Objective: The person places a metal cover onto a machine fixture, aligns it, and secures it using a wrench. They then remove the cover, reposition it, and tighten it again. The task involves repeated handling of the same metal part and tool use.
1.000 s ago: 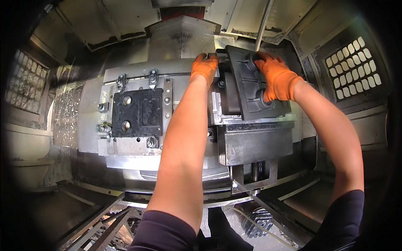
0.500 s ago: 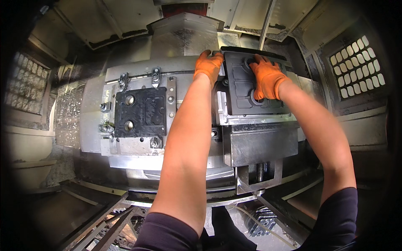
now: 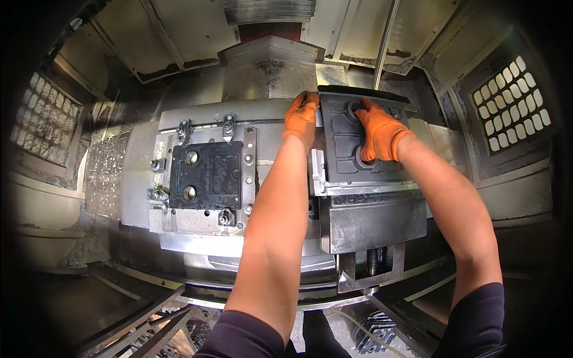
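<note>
Two bare forearms in dark sleeves come up from the lower edge and reach into a machine enclosure. Nearest, below the hands, stands a grey steel vise block with a threaded screw showing under it – the heavy base that carries the part. On top of it lies the dark grey cast plate with raised ribs and round recesses, flat and square to the block, its far edge tucked against the back.

The left hand in an orange glove curls its fingers over the plate's upper left corner, gripping the edge, seemingly to steady that side. The right hand in an orange glove lies spread on the plate's face, fingers pressing down with the tips at a round recess – a push, not a grasp, by the look of it.

To the left, well apart, a second black cast plate sits bolted on a bright metal fixture plate with clamps and studs around it.

Beyond, the sloped sheet-metal walls are stained; chips lie on the left ledge, and perforated window grilles flank the chamber.
</note>
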The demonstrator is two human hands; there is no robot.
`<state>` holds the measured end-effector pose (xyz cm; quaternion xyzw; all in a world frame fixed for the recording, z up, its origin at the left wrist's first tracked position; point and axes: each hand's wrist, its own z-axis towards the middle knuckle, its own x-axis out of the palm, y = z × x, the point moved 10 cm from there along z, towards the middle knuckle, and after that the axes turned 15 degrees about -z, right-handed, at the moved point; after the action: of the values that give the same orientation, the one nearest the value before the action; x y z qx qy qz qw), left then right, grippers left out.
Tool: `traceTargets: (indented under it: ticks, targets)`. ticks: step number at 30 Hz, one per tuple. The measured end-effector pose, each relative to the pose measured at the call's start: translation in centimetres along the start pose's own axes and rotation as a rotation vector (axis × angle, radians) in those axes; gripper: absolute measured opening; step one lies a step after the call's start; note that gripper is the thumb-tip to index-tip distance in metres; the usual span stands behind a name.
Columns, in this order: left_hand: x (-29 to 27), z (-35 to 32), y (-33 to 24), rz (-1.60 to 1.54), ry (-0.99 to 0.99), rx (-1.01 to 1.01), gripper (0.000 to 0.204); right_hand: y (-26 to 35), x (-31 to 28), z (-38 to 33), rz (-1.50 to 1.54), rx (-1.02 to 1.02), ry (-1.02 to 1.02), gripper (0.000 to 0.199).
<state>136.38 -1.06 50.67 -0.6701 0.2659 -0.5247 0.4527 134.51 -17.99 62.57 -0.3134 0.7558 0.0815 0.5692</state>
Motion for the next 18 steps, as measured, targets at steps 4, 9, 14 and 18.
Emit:
traceTargets:
  ticks: [4, 9, 14, 18]
  targets:
    - [-0.1, -0.4, -0.5, -0.003, -0.009, 0.033, 0.055, 0.4, 0.8, 0.3, -0.072, 0.017, -0.010, 0.102]
    - [-0.5, -1.3, -1.5, 0.027, -0.058, -0.007, 0.038, 1.5, -0.1, 0.2, 0.007, 0.004, 0.040, 0.103]
    - [-1.9, -0.3, 1.7, 0.026, -0.005, -0.158, 0.056, 1.6, -0.4, 0.4, 0.036, -0.035, -0.038, 0.104]
    - [-1.5, -1.1, 2.4, -0.190, 0.021, -0.181, 0.066, 1.4, 0.5, 0.1, 0.036, -0.047, -0.052, 0.104]
